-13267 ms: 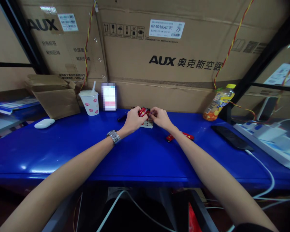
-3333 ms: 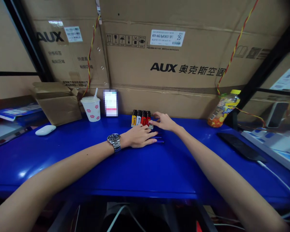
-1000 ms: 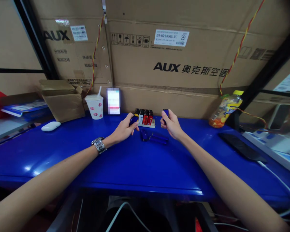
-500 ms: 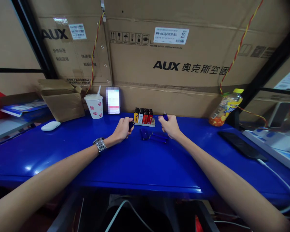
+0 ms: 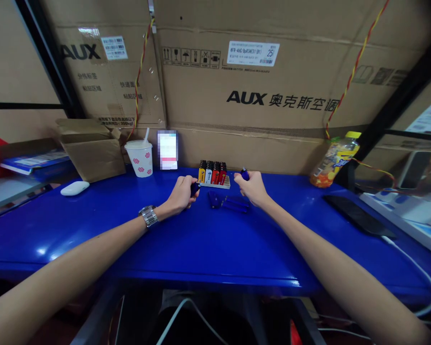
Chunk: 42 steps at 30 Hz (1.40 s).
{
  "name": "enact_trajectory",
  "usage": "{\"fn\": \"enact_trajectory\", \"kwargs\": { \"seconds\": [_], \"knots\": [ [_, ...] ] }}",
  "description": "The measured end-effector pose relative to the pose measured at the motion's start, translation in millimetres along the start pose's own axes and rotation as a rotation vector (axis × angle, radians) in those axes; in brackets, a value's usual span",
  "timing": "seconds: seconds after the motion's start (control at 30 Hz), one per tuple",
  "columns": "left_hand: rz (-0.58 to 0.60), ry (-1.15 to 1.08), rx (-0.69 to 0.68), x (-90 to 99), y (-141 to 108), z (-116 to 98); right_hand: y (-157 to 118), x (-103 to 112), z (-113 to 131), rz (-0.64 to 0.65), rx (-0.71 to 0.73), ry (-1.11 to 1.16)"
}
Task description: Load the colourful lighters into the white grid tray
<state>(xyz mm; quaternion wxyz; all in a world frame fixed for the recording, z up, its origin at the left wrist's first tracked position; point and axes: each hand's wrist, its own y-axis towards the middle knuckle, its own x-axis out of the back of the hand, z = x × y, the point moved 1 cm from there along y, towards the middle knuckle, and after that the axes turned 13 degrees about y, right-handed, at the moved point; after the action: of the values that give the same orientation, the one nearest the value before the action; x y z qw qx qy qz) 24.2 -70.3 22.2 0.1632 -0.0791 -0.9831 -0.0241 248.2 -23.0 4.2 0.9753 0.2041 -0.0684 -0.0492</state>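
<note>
My left hand (image 5: 181, 193) is closed around a dark lighter (image 5: 195, 187), its top showing beside the thumb. In my right hand (image 5: 253, 186), also closed, a dark blue lighter (image 5: 244, 174) stands upright with its metal top above the fingers. Between the hands, farther back, a pale tray (image 5: 227, 184) bears rows of yellow, white and red lighters (image 5: 209, 174) with black tops. Some dark blue pieces (image 5: 236, 204) lie in front of the tray; they blend into the blue tabletop, and I cannot tell their kind.
The glossy blue table (image 5: 201, 249) meets large cardboard boxes (image 5: 266, 124) behind. A paper cup (image 5: 140, 160) with a straw and a lit phone (image 5: 168, 151) stand at back left, near a white case (image 5: 74, 188). On the right are a bottle (image 5: 332, 163) and a black phone (image 5: 357, 215) with a cable.
Hardly anything differs. Both hands keep their lighters in nearly the same place, with small shifts of the fingers, and the view has moved slightly.
</note>
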Motion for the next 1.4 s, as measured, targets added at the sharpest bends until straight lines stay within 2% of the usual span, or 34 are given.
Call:
{"fn": "enact_trajectory", "kwargs": {
  "seconds": [0.13,0.23,0.37,0.47,0.57,0.67,0.8,0.93,1.1,1.23,1.4],
  "knots": [
    [-0.023,0.067,-0.068,1.9,1,0,1,1,4,0.059,-0.013,0.064],
    [-0.042,0.144,-0.080,3.2,3,0,6,3,5,0.116,-0.073,0.198],
    [-0.075,0.258,-0.161,4.4,7,3,17,10,-1,0.101,-0.128,0.316],
    [-0.139,0.355,-0.311,4.8,11,6,24,14,-5,0.114,-0.099,0.252],
    [-0.190,0.457,-0.424,4.4,16,11,32,17,-10,0.074,-0.002,0.156],
    [-0.185,0.511,-0.440,3.4,22,17,44,17,-17,-0.002,0.084,0.107],
    [-0.174,0.537,-0.453,2.2,26,24,63,11,-29,-0.070,0.087,0.125],
    [-0.198,0.537,-0.483,1.8,27,26,75,-2,-37,-0.029,0.054,0.161],
    [-0.174,0.547,-0.482,1.4,25,23,81,-7,-39,0.091,0.085,-0.085],
    [-0.158,0.514,-0.504,0.4,23,23,78,-4,-33,0.149,0.118,-0.271],
    [-0.137,0.430,-0.530,-0.9,23,23,50,-9,2,-0.044,0.336,-0.333]
  ]
}}
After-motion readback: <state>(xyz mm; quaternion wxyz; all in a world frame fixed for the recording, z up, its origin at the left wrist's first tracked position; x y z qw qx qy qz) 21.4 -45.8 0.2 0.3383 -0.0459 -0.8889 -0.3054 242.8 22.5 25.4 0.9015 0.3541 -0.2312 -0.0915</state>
